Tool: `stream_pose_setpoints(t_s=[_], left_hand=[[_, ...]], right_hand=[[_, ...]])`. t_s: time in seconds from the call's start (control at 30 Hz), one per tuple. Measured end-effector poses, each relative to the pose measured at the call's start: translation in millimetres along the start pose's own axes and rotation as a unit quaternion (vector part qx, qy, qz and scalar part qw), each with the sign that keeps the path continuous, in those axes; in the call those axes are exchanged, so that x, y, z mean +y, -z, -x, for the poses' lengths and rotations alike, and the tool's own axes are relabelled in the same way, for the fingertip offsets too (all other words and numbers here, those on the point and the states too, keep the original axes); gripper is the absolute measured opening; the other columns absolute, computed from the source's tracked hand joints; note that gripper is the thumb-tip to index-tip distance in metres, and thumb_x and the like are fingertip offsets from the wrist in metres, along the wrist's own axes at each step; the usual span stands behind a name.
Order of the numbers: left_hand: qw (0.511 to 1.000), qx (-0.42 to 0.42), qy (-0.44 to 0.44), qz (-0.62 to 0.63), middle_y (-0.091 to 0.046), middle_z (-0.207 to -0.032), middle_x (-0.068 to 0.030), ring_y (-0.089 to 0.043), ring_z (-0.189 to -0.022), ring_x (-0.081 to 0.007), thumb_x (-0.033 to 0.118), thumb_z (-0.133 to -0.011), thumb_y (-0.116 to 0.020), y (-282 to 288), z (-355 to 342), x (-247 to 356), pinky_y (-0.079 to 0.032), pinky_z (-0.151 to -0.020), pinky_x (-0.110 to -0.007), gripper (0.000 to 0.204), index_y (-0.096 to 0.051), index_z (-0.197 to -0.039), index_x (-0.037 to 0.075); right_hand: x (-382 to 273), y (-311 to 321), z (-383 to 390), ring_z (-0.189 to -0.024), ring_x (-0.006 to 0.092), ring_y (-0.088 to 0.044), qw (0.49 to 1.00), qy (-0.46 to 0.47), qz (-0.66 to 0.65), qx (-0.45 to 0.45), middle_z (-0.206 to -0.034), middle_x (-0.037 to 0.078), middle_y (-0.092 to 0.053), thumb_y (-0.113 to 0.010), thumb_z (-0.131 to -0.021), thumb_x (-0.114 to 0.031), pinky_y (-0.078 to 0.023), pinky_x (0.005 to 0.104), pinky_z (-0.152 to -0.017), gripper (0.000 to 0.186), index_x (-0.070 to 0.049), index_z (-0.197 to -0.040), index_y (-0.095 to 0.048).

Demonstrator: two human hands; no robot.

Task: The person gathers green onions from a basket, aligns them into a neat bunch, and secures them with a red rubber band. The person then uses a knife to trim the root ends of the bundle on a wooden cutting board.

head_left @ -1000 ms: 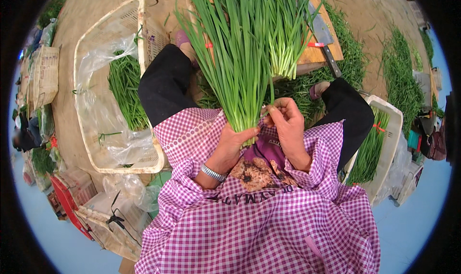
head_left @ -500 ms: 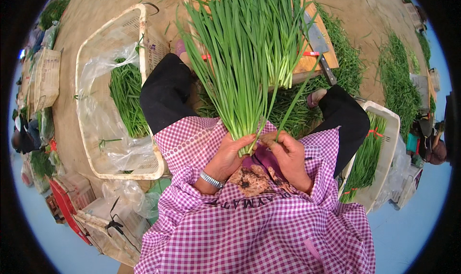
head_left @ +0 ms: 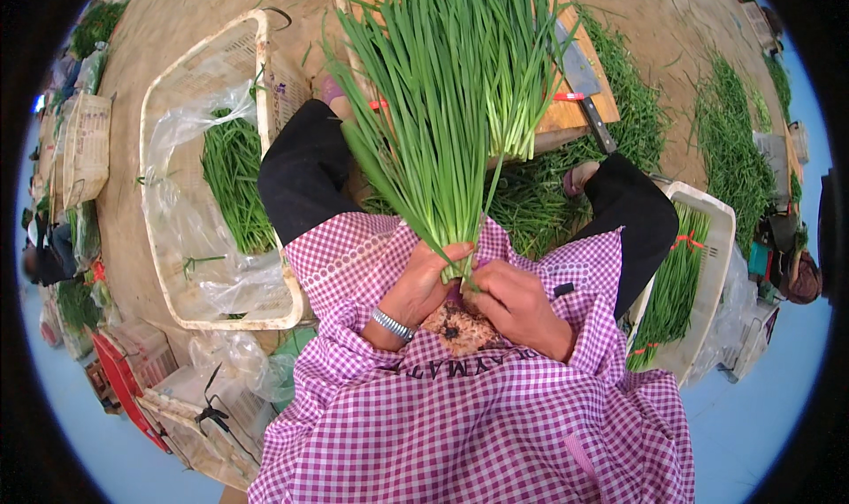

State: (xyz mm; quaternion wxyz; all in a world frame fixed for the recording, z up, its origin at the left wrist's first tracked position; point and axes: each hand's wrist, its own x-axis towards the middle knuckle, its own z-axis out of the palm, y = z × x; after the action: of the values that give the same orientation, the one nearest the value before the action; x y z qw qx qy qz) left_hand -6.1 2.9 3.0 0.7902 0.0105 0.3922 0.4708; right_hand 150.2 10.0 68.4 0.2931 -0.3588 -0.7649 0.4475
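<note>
My left hand [head_left: 419, 283], a metal watch on its wrist, is wrapped round the pale lower ends of a bunch of garlic chives [head_left: 433, 155]. The long green leaves fan out away from me, over the board. Beside it, my right hand [head_left: 520, 304] is closed, thumb and fingertips pinching at the stem ends just below the left thumb. A bit of green stem shows at those fingertips; the rest of it is hidden. More garlic chives [head_left: 513, 119] lie beyond on a wooden board [head_left: 559, 120]. A cleaver [head_left: 579, 66] with a black handle rests at the board's right.
At left stands a white plastic crate [head_left: 157, 265] lined with clear film, with chives inside. A smaller white crate [head_left: 721, 239] at right contains chives tied with red bands. Loose green trimmings [head_left: 544, 199] cover the ground under and beside the board. Other people and crates are at the sides.
The single leaf that slanted up from my right hand is no longer seen there. My right hand has moved slightly down and left, closer to the stem ends.
</note>
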Motion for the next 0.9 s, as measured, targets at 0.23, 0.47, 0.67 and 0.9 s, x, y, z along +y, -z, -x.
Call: stream_pose_setpoints(t_s=[0.23, 0.47, 0.67, 0.9], left_hand=[[1.000, -0.012, -0.002, -0.016, -0.060, -0.092, -0.0081, -0.063, -0.077, -0.0184, 0.007, -0.086, -0.060, -6, 0, 5, -0.053, -0.062, -0.029, 0.024, -0.052, -0.107, 0.001], [0.999, -0.001, 0.030, 0.012, -0.061, -0.093, -0.0064, -0.061, -0.082, -0.0155, 0.003, -0.085, -0.061, -6, -2, 5, -0.053, -0.070, -0.026, 0.023, -0.055, -0.107, 0.000], [0.999, -0.009, 0.016, 0.031, -0.060, -0.096, -0.0059, -0.059, -0.083, -0.0142, 0.001, -0.087, -0.057, -9, -2, 4, -0.051, -0.070, -0.026, 0.021, -0.055, -0.108, 0.001], [0.999, -0.021, 0.012, 0.023, -0.061, -0.100, -0.0060, -0.059, -0.088, -0.0142, 0.004, -0.088, -0.058, -3, -5, -1, -0.050, -0.074, -0.026, 0.021, -0.056, -0.109, 0.002]], right_hand=[[-20, 41, 21, -0.086, 0.0193, -0.057, 0.936, -0.217, 0.049, 0.272, -0.106, 0.012, -0.053, -0.073, -0.070, -0.005, -0.048, 0.0289, -0.066, 0.046, 0.000, -0.110, -0.052], [3, 9, 10, -0.080, 0.0249, -0.054, 0.984, 0.013, 0.171, 0.053, -0.087, 0.010, -0.051, -0.078, -0.064, -0.018, -0.045, 0.0329, -0.066, 0.043, -0.003, -0.095, -0.053], [30, -3, -5, -0.076, 0.0260, -0.054, 0.976, 0.081, 0.194, 0.063, -0.084, 0.009, -0.050, -0.073, -0.067, -0.012, -0.044, 0.0350, -0.064, 0.028, -0.004, -0.086, -0.055], [28, -8, -1, -0.076, 0.0272, -0.053, 0.981, 0.023, 0.172, 0.082, -0.082, 0.010, -0.050, -0.071, -0.066, -0.009, -0.044, 0.0359, -0.062, 0.028, -0.003, -0.089, -0.056]])
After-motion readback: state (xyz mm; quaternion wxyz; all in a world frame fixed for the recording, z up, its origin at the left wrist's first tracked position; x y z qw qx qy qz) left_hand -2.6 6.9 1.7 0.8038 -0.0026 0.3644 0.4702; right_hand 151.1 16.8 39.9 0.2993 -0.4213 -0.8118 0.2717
